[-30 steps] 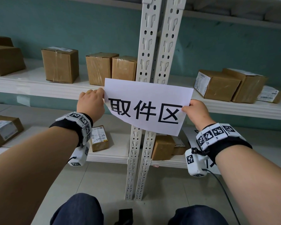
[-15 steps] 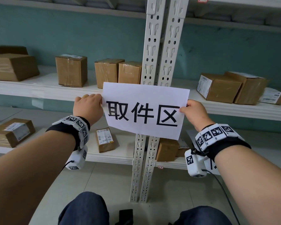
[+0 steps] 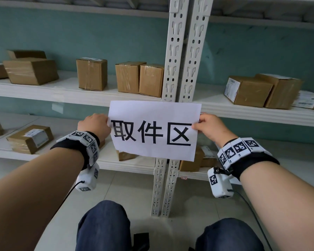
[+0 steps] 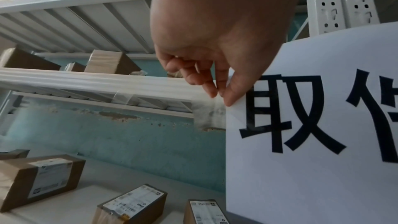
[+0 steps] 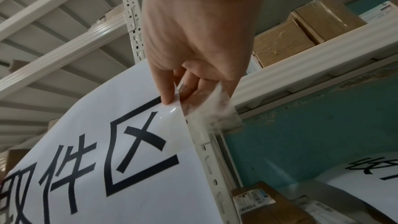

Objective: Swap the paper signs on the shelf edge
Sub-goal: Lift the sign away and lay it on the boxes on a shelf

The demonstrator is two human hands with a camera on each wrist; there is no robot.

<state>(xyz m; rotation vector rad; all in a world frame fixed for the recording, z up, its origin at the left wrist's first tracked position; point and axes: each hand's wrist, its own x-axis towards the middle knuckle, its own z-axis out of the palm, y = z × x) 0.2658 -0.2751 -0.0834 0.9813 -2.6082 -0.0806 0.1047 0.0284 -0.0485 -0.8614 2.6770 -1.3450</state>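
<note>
The left hand (image 3: 94, 126) and right hand (image 3: 211, 128) each pinch a side edge of the paper sign (image 3: 153, 130), which has levelled out and sunk slightly over the last second against the uprights (image 3: 179, 69), just below the shelf edge (image 3: 62, 98), probably ready for fixing.

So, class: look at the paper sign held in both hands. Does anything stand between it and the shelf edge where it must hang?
Nothing visible does. The left hand and right hand pinch the paper sign by its side edges. It hangs in front of the white uprights, its top at the shelf edge. The cardboard boxes sit further back.
</note>
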